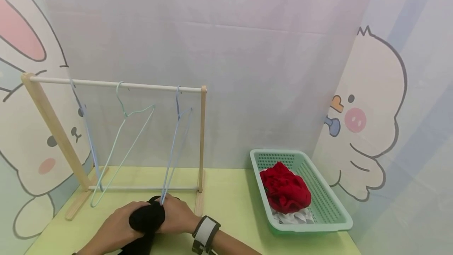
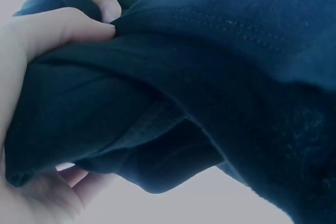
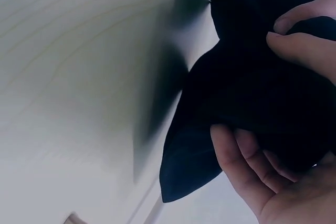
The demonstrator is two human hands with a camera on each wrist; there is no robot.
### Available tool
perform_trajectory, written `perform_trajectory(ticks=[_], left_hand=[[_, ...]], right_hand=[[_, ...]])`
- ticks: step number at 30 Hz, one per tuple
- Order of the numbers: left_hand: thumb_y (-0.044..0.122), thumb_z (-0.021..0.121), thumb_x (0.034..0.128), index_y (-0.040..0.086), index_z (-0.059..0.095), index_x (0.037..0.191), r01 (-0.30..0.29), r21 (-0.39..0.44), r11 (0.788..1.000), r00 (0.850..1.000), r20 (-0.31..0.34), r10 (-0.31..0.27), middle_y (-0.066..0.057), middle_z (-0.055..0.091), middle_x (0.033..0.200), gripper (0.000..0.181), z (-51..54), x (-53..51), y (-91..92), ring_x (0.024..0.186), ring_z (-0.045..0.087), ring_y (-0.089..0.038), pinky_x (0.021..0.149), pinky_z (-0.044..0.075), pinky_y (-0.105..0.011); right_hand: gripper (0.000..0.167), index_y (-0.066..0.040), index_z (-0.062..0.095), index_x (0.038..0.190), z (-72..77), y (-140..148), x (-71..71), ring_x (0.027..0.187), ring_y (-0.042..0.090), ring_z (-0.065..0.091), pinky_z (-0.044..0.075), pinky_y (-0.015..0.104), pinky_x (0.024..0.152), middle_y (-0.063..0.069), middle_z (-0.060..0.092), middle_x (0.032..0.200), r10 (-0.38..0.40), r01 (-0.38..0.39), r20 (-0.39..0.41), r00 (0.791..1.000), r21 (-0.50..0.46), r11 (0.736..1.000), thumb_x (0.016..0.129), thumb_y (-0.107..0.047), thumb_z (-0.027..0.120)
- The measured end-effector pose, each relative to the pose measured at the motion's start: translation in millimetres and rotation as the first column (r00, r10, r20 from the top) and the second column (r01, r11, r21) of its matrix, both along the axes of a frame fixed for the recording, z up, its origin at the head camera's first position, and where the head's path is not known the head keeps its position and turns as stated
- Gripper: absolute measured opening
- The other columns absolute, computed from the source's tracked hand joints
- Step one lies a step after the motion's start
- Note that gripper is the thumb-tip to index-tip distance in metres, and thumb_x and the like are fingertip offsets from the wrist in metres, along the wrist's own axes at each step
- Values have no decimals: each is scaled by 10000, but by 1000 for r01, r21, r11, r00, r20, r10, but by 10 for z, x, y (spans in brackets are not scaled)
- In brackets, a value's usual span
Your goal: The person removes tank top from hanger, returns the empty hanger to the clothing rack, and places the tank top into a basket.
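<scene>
A bunched black garment (image 1: 146,217) is held between both hands at the table's front, below the hangers. My left hand (image 1: 118,223) grips its left side; in the left wrist view the thumb (image 2: 68,30) lies over the cloth near a stitched seam. My right hand (image 1: 178,215) grips the other side, its fingers (image 3: 231,156) curled under the cloth and its thumb close to the left thumb in the right wrist view. The lower end of a lavender hanger (image 1: 174,148) overlaps the right hand in the head view; whether they touch I cannot tell. The garment's kind is unclear.
A wooden rack (image 1: 202,141) with a white rail (image 1: 152,86) stands at the left, also bearing a mint hanger (image 1: 110,152) and a blue hanger (image 1: 90,137). To the right, a green basket (image 1: 329,192) contains red cloth (image 1: 286,188) over white cloth (image 1: 293,216).
</scene>
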State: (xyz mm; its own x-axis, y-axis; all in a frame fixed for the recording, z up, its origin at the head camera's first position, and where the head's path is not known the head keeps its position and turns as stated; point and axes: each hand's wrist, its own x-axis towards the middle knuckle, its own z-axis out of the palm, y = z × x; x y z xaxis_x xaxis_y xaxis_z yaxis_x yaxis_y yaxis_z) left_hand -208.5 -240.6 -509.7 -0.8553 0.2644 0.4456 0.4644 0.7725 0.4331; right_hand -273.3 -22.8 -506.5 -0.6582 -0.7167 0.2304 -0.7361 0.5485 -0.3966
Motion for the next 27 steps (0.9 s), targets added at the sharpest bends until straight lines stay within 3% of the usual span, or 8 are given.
perform_trajectory(ticks=[4,8,13,19,27], left_hand=[[349,996,694,214,758,1203,16,34,999,1000,20,-17,88,741,1129,578,11,-32,44,1033,704,-119,843,592,-378],[345,992,706,196,755,1223,33,50,998,999,28,-34,60,746,1163,587,17,-54,86,1059,710,-147,854,594,-384],[367,973,743,184,745,1256,24,57,998,995,97,-29,46,739,1205,590,62,-67,136,1094,716,-209,875,595,-409],[339,985,709,177,754,1239,33,50,998,998,59,-35,46,746,1191,600,77,-81,174,1082,719,-200,878,594,-417],[325,976,723,192,747,1264,26,66,998,995,96,-32,33,742,1221,603,98,-106,236,1109,722,-252,900,590,-449]], right_hand=[[681,-151,668,1390,34,39,5,1163,57,656,541,186,847,-34,643,1373,-27,27,2,1000,32,999,819,-419,926],[683,-139,678,1362,54,81,3,1099,36,654,543,189,825,-51,647,1294,-56,57,-15,998,60,997,802,-429,940],[693,-128,675,1374,79,133,-3,1112,52,655,550,208,833,-33,651,1312,-65,66,-8,998,55,996,804,-421,939],[695,-122,668,1386,95,176,-8,1155,73,655,545,208,877,-7,646,1366,-59,59,2,998,31,998,811,-409,934],[654,-114,687,1350,164,259,9,1147,79,654,536,211,925,11,662,1311,-53,53,25,998,-5,999,805,-363,948]])
